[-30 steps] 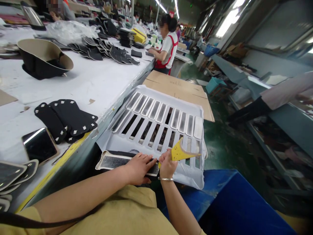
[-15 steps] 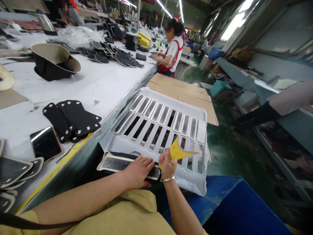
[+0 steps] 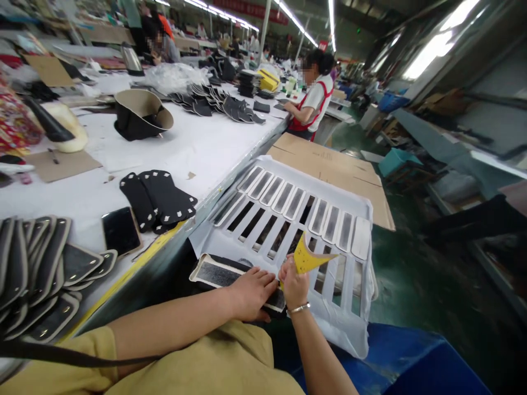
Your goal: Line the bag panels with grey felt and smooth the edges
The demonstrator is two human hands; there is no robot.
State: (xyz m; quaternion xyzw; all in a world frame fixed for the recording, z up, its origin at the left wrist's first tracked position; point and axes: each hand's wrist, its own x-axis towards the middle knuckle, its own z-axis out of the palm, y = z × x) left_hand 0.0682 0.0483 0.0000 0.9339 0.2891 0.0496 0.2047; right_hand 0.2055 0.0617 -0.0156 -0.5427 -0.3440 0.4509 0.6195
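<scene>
My left hand (image 3: pixel 251 293) lies flat, fingers stretched out, on a black strip with a pale border (image 3: pixel 214 272) at the near edge of a white slotted template sheet (image 3: pixel 284 219). My right hand (image 3: pixel 294 285) is closed in a pinch on a yellow curved scraper (image 3: pixel 308 258), held just above the sheet, right beside the left fingertips. Several narrow black strips sit in the sheet's slots.
A long white table (image 3: pixel 206 145) runs along the left with black cut pieces (image 3: pixel 158 200), a phone (image 3: pixel 121 231), stacked bordered pieces (image 3: pixel 37 269) and a black hat-like shell (image 3: pixel 138 115). Cardboard (image 3: pixel 329 164) lies beyond the sheet. A person in a red apron (image 3: pixel 313 101) works farther down.
The view has swung left, showing more of the table and the stacked pieces. Both hands keep their hold and place on the strip and scraper.
</scene>
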